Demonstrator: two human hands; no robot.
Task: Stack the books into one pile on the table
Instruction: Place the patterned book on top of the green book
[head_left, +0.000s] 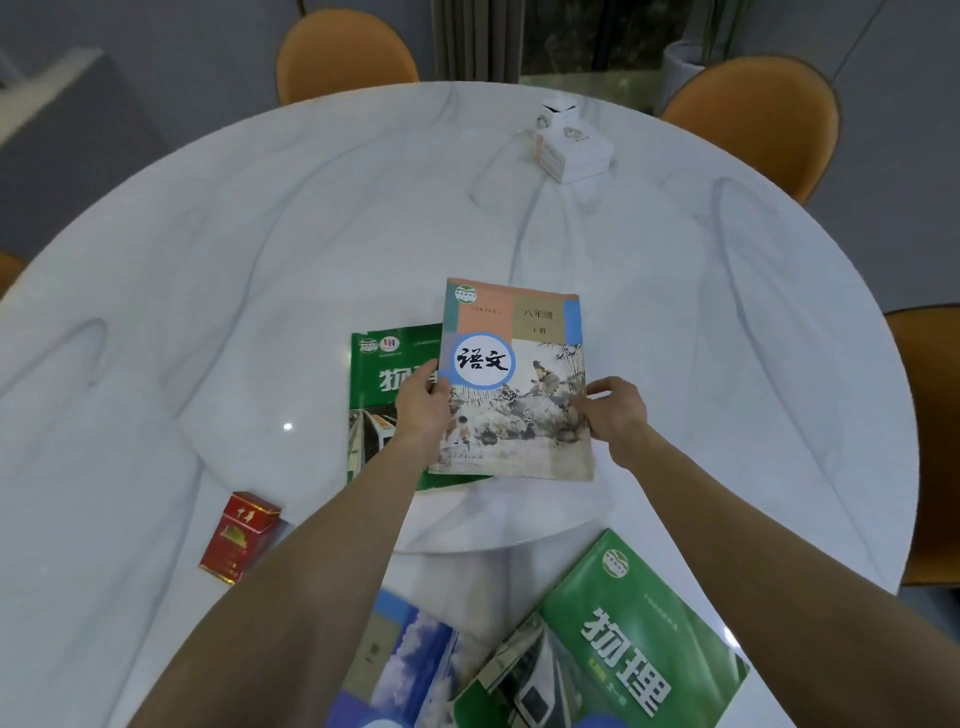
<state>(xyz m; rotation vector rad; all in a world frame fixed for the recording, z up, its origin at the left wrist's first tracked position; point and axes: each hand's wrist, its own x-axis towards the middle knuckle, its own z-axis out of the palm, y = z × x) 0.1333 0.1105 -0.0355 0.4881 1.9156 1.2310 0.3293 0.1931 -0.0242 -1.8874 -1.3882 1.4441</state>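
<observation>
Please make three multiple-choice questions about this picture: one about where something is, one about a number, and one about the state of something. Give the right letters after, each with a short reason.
1. Where does the red cardboard cigarette pack lie on the white marble table?
A. left of the left forearm
B. on a book
C. beside the white boxes

2. How many green-covered physics books show?
A. one
B. two
C. four

3. What is the state of the pink-and-beige language textbook?
A. open, pages showing
B. closed, held at both side edges
C. standing upright alone

Answers: 1 A, it sits alone by that arm. 2 B, one green book under the textbook, one green book near the bottom edge. 3 B, left hand and right hand grip it.
</observation>
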